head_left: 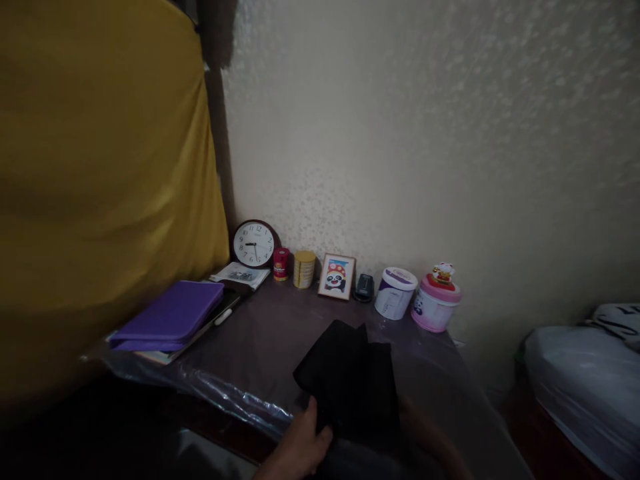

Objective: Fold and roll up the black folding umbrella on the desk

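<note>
A dark black cloth-like item (347,380), with folded, angular edges at its top, is held above the front part of the table; its exact kind is too dark to make out. My left hand (305,440) grips its lower left edge, thumb on the near side. At the item's right side is my right hand (425,430), dim and smeared, with its fingers hidden against or behind the black material. The table (270,333) under it has a dark brown top covered with clear plastic.
Along the wall stand a round clock (254,244), a red tin (281,265), a yellow tin (304,269), a panda picture frame (337,277), a black stapler-like object (365,287), a white tub (395,294) and a pink tub (436,303) topped by a cat figurine (443,275). A purple folder (170,313) lies left.
</note>
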